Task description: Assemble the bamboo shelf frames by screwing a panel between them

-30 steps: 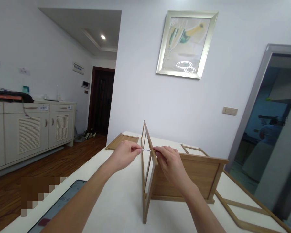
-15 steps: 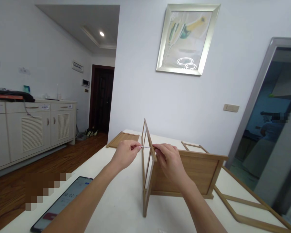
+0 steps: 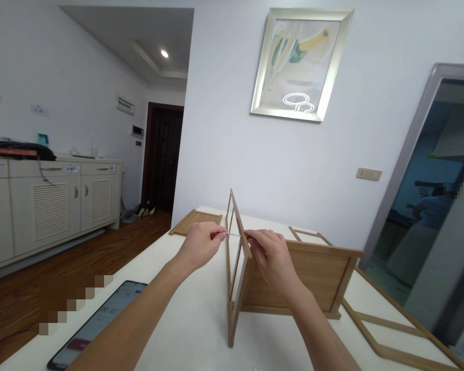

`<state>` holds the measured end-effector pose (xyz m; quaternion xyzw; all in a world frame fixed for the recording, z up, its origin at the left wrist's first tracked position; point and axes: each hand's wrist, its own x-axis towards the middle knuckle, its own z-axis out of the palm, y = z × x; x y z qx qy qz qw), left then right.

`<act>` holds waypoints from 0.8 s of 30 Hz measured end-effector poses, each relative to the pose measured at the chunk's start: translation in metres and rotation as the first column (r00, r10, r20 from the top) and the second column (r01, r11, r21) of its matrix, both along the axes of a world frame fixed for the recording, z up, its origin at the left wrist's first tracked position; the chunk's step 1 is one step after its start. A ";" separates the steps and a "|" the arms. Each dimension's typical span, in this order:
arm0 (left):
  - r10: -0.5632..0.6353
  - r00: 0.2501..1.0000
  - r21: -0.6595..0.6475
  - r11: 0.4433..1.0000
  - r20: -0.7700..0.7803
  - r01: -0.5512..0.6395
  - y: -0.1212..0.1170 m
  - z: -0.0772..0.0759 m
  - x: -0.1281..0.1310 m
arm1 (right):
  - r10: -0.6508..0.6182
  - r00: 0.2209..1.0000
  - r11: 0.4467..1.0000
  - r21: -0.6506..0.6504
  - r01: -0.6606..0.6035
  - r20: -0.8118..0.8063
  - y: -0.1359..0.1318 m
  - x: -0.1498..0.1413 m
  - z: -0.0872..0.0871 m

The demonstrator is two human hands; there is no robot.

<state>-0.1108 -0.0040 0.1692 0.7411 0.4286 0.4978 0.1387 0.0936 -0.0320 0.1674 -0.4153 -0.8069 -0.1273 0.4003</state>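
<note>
Between the fingertips of my left hand [image 3: 201,246] is a thin metal rod [image 3: 233,235], pinched at its near end. The rod's other end meets the edge of an upright wooden frame [image 3: 236,214] with open spaces between its bars. My right hand [image 3: 268,252] is closed at the joint where that frame meets a wooden panel [image 3: 313,275], its fingers curled over the panel's top rail close to the rod. The panel stands on its long edge, roughly square to the frame. My right fingertips partly hide the joint.
All this stands on a white table [image 3: 193,319]. A phone [image 3: 100,317] lies at left, partly behind my forearm. Another wooden panel [image 3: 195,222] lies at the back left. Flat wooden frames [image 3: 394,324] lie at right. A person [image 3: 429,211] is beyond the doorway.
Both hands keep their grips at the joint, and the rod stays against the frame. The view has tilted slightly downward, showing more of the phone.
</note>
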 end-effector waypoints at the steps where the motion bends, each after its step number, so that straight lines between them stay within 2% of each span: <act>1: -0.002 1.000 0.007 1.000 -0.007 0.002 0.000 0.000 0.000 | -0.003 1.000 1.000 -0.001 0.003 0.000 0.000 0.000 0.000; 7: 0.011 1.000 -0.016 1.000 -0.016 -0.011 -0.001 0.002 0.000 | -0.015 1.000 1.000 0.001 0.015 0.005 -0.002 0.000 0.002; 13: -0.012 1.000 -0.146 0.989 -0.006 0.011 -0.001 0.004 -0.002 | -0.015 1.000 0.997 0.078 0.014 0.003 -0.001 0.000 -0.001; 18: 0.087 0.995 0.067 0.994 -0.058 -0.083 -0.001 0.001 0.002 | -0.005 0.998 0.995 0.103 -0.001 0.061 0.000 0.003 -0.004; 24: 0.083 0.997 0.052 0.995 0.008 -0.083 -0.002 -0.012 0.002 | 0.003 0.996 0.993 0.118 -0.013 0.086 0.000 0.002 -0.005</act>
